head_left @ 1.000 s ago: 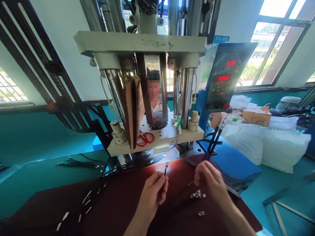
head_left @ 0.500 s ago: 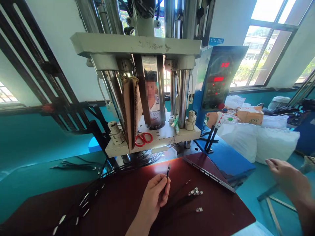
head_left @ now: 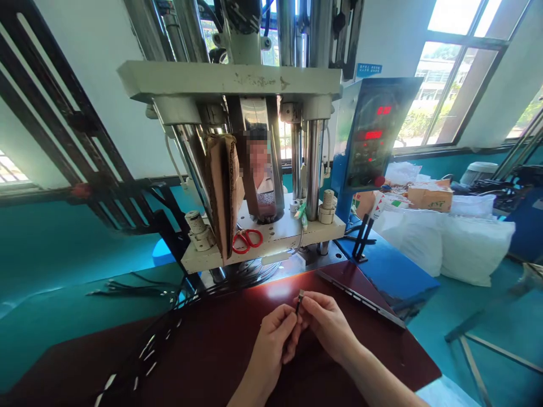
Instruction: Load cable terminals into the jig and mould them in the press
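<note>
My left hand (head_left: 274,342) and my right hand (head_left: 326,323) meet over the dark red table (head_left: 203,362), both pinched on the end of a thin black cable (head_left: 299,300) that has a small metal connector tip pointing up. The cable's length runs down under my hands and is hidden. Right behind it stands the vertical press machine (head_left: 237,141) with its white lower plate (head_left: 271,237).
Red-handled scissors (head_left: 245,239) and a cardboard piece (head_left: 223,192) sit on the press plate. Black cables (head_left: 139,339) with metal ends lie at the left. A blue control panel (head_left: 373,141) stands at the right, with white bags (head_left: 458,237) beyond. A person shows through the press.
My right hand swung out to the far right half a second ago and has come back to pinch the cable tip beside my left hand. The loose metal connectors are now hidden.
</note>
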`<state>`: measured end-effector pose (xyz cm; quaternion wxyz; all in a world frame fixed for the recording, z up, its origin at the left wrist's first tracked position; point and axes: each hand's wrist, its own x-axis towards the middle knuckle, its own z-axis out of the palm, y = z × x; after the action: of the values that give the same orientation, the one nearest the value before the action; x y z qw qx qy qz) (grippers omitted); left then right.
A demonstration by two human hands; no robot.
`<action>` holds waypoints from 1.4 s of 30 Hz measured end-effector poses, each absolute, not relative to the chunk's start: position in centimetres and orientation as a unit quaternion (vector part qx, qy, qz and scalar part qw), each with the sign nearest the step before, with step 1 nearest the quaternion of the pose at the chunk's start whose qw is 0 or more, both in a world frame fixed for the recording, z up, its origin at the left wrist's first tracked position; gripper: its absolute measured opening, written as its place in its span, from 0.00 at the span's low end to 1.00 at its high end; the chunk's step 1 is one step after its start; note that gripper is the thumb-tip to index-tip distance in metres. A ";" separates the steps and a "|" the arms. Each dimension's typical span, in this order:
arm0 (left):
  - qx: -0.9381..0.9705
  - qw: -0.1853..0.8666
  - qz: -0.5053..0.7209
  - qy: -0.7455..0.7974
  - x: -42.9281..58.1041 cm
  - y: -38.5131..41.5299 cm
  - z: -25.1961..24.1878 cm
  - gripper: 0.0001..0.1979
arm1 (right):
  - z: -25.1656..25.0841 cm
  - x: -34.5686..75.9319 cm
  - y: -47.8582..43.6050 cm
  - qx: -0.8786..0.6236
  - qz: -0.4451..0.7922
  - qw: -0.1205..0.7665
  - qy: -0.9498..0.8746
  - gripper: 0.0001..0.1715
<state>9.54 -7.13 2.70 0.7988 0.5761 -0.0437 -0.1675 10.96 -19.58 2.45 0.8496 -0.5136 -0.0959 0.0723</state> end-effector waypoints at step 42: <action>0.948 0.137 -0.167 -0.233 8.7 -9.6 2.7 0.33 | 0.5 9.7 -35.0 -0.989 0.030 0.130 -0.070 0.07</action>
<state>8.73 -9.61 2.74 0.1368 0.9482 -0.2332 -0.1668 9.68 -34.97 0.51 0.1303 -0.9886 -0.0700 0.0298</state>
